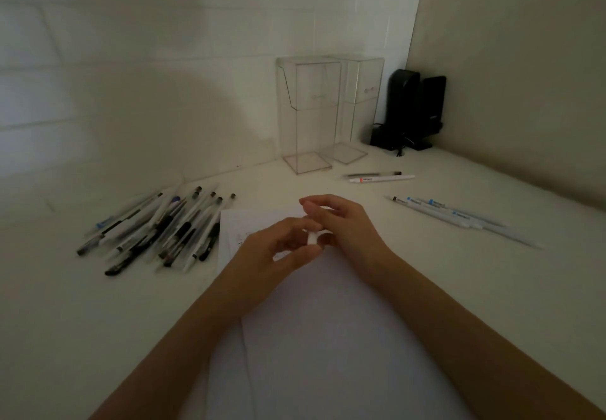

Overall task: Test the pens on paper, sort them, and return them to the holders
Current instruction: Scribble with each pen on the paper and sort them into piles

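- We see the left grip [272, 255] and the right grip [344, 223] meeting fingertip to fingertip above the paper [328, 337], near the middle of the pale, smooth worktop [459, 288].
- Between them sits a small white pen [313, 238]. Only a short stub shows and it is blurred, so it may be just a cap or one end.
- The left grip is curled round this stub, thumb and fingers pinching it. The right grip's bent fingers close on it from the far side.
- The paper is flat, matte and white, in at least two overlapping sheets. The farther sheet carries faint scribbles beside the left grip.
- Two holders [310, 114] stand side by side against the wall beyond the paper. They are tall, clear, square-based plastic boxes.
- Two loose pens [380, 177] lie parallel just in front of the holders, one dark and one white with an orange band.
- To the right, well apart from the right grip, lies a row of pens [459, 218], slim and white. We count three blue labels among them.
- To the left lies a pile of pens [164, 229] with clear and white barrels and black caps, overlapping too much to count.
- Two black devices [416, 108] stand upright in the corner.
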